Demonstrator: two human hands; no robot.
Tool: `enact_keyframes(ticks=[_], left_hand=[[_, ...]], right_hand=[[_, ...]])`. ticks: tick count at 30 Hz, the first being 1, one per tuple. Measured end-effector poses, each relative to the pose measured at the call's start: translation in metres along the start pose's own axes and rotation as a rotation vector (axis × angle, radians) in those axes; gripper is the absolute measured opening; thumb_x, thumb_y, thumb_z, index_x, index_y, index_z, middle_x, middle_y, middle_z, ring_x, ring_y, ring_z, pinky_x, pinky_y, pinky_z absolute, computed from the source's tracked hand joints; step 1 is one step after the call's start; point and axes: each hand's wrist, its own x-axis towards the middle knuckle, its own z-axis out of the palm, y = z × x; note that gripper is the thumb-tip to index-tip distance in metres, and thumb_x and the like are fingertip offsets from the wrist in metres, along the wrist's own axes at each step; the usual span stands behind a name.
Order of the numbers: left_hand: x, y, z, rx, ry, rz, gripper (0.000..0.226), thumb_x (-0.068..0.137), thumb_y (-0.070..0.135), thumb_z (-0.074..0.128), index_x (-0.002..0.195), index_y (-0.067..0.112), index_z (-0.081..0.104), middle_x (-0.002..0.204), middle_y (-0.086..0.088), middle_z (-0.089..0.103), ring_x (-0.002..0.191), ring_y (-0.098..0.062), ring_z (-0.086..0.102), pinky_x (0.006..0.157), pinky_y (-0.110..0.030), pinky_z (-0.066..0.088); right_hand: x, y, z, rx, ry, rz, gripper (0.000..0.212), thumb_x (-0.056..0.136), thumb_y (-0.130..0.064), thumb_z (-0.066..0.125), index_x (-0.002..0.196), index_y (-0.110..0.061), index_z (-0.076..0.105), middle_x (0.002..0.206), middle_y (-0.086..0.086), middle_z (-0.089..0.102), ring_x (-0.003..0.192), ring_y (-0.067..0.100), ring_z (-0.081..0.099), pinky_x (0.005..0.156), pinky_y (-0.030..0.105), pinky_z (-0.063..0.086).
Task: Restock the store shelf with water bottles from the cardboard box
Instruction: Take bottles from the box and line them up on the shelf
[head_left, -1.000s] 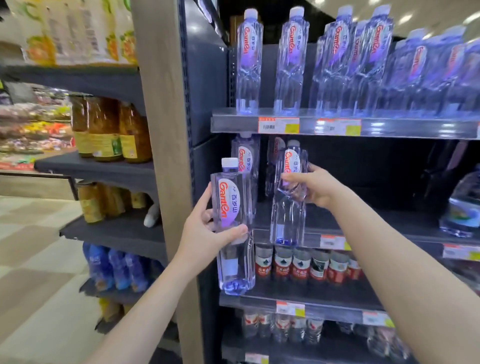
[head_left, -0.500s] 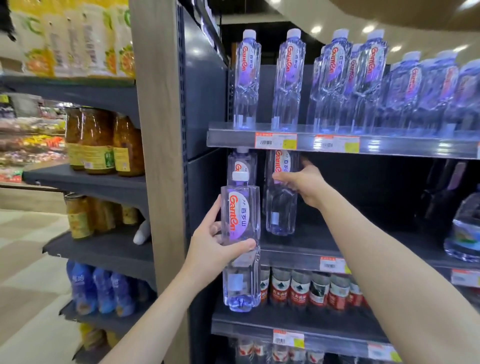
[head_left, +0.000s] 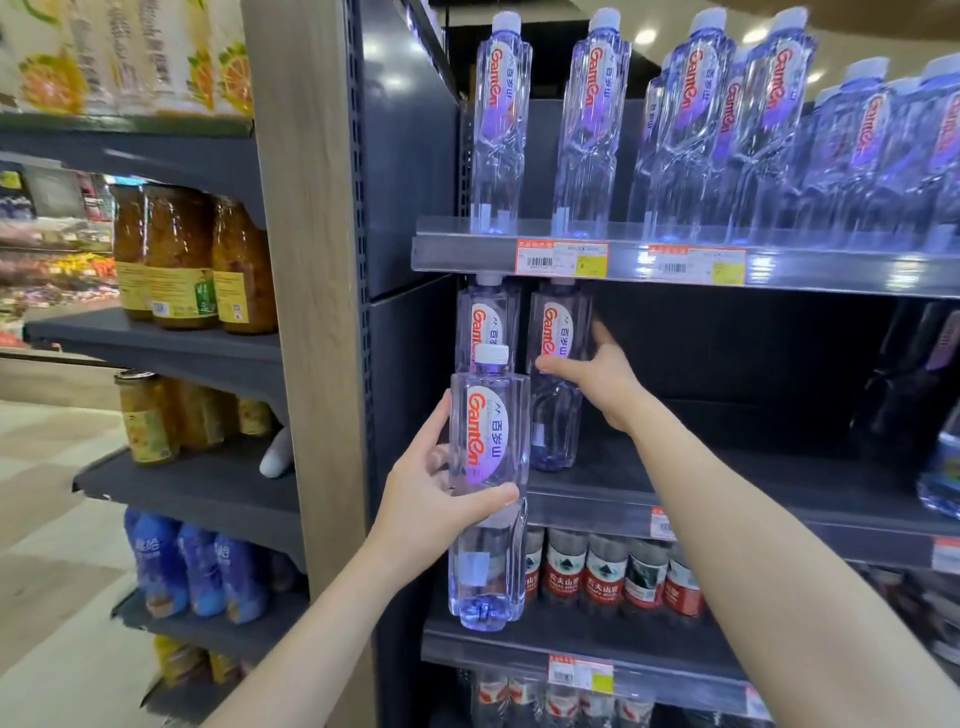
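My left hand grips a tall clear Ganten water bottle upright in front of the shelf's left end. My right hand reaches into the middle shelf and is wrapped around a second Ganten bottle, which stands on that shelf deep at the left. A third bottle stands just left of it, partly hidden behind the held bottle. The cardboard box is out of view.
The top shelf carries a row of several Ganten bottles. Below the middle shelf are small red-labelled bottles. A dark upright panel bounds the left side. The neighbouring rack holds jars. Another bottle sits at the middle shelf's far right.
My right hand has pushed its bottle further back onto the middle shelf beside the one at the left. My left hand has held its bottle nearly still.
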Motion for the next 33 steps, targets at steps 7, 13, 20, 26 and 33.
enact_keyframes(ticks=[7, 13, 20, 26, 33], left_hand=[[0.001, 0.002, 0.010, -0.008, -0.028, 0.009, 0.114, 0.076, 0.002, 0.093, 0.160, 0.049, 0.032, 0.119, 0.005, 0.079, 0.107, -0.016, 0.078, 0.100, -0.037, 0.061], [-0.002, 0.009, 0.021, -0.028, -0.033, 0.009, 0.114, 0.075, 0.000, 0.093, 0.160, 0.048, 0.033, 0.121, 0.000, 0.077, 0.103, -0.019, 0.079, 0.085, -0.030, 0.064], [-0.004, 0.004, 0.028, 0.020, -0.035, -0.022, 0.114, 0.073, 0.004, 0.096, 0.159, 0.048, 0.034, 0.124, 0.005, 0.077, 0.110, -0.016, 0.077, 0.097, -0.041, 0.063], [-0.001, 0.002, 0.038, 0.047, -0.014, -0.024, 0.116, 0.071, 0.010, 0.099, 0.161, 0.044, 0.034, 0.125, 0.004, 0.075, 0.110, -0.015, 0.076, 0.101, -0.039, 0.061], [0.006, -0.004, 0.042, 0.055, 0.028, -0.020, 0.105, 0.068, 0.019, 0.101, 0.147, 0.048, 0.040, 0.122, 0.006, 0.075, 0.105, -0.020, 0.078, 0.103, -0.048, 0.059]], right_hand=[[0.000, 0.015, -0.011, -0.204, -0.006, -0.041, 0.112, 0.066, -0.017, 0.097, 0.158, -0.030, 0.034, 0.126, -0.007, 0.071, 0.113, 0.013, 0.069, 0.105, 0.038, 0.054], [0.010, 0.023, -0.012, -0.240, 0.042, -0.061, 0.102, 0.068, -0.023, 0.096, 0.153, -0.029, 0.040, 0.125, -0.005, 0.071, 0.113, 0.016, 0.069, 0.106, 0.043, 0.054], [0.018, 0.023, -0.018, -0.236, 0.013, -0.052, 0.102, 0.071, -0.017, 0.095, 0.155, -0.021, 0.039, 0.127, -0.002, 0.069, 0.117, 0.018, 0.067, 0.108, 0.038, 0.052], [0.002, 0.028, -0.008, -0.238, 0.113, -0.100, 0.104, 0.077, -0.025, 0.092, 0.162, -0.028, 0.031, 0.129, -0.005, 0.068, 0.116, 0.012, 0.064, 0.105, 0.028, 0.049], [0.006, 0.033, -0.010, -0.208, 0.136, -0.052, 0.103, 0.079, -0.027, 0.090, 0.163, -0.032, 0.029, 0.135, -0.002, 0.068, 0.117, 0.011, 0.063, 0.109, 0.033, 0.048]])
